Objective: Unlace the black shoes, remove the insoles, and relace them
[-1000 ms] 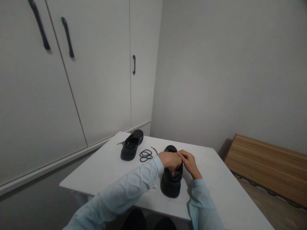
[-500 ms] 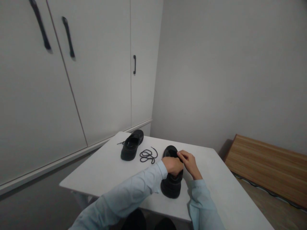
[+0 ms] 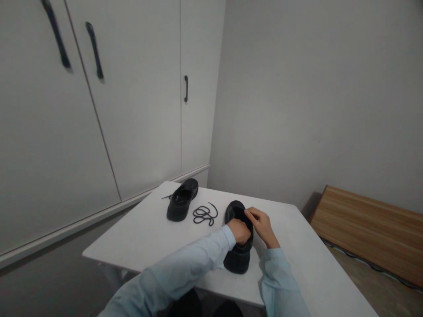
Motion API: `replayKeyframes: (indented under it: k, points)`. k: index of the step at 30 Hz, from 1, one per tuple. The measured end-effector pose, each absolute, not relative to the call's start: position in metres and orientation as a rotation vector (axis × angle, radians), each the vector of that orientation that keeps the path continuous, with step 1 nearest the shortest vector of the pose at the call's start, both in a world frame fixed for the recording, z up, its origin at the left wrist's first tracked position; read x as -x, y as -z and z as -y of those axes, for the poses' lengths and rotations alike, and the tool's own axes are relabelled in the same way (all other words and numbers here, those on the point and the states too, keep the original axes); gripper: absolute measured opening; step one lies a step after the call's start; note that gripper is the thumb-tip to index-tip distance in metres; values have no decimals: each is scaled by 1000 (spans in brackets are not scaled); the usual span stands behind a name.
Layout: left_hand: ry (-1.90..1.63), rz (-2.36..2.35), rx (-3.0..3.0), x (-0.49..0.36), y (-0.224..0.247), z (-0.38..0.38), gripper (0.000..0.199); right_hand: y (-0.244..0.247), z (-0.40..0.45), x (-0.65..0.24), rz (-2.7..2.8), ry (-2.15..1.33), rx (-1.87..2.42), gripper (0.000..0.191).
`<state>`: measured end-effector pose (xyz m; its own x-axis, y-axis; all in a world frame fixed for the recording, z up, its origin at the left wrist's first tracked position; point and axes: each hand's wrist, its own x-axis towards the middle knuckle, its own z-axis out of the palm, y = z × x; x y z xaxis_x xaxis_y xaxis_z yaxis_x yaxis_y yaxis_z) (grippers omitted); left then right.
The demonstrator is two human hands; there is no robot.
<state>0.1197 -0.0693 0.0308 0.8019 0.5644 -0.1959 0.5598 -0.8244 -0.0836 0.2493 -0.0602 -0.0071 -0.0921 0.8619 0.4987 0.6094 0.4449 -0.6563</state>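
A black shoe [image 3: 237, 259] stands on the white table with its heel toward me. My left hand [image 3: 239, 230] reaches down into its opening, knuckles curled, and its fingertips are hidden inside. Thumb and forefinger of my right hand [image 3: 261, 223] are pinched together at the right edge of the opening, seemingly on the shoe's upper. Whether a lace is also between those fingers cannot be made out. To the left, a dark shoelace [image 3: 202, 214] lies loosely coiled. Beyond it sits the second black shoe [image 3: 177, 212], with a lace end sticking out at its left side.
The white table [image 3: 148, 244] has its near edge close to my knees. White cabinets [image 3: 145, 110] with dark handles line the left, and a grey wall [image 3: 297, 97] rises behind. A wooden board [image 3: 370, 233] stands at the right, with a cable along its lower edge.
My left hand has shifted slightly right and sits lower inside the shoe's opening. The right hand keeps its pinch in about the same place. The coiled lace and far shoe are unmoved.
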Motion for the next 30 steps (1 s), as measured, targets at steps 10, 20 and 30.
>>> replayKeyframes:
  k: [10,20,30]
  points:
    - [-632,1040,3023,-112,-56,76,33,5,61,-250,1839,-548,1178,31]
    - [-223,934,3013,-84,-49,93,26,-3,71,-237,2005,-669,1033,28]
    - [359,1006,3823,-40,-84,59,26,11,60,-236,2092,-548,1064,23]
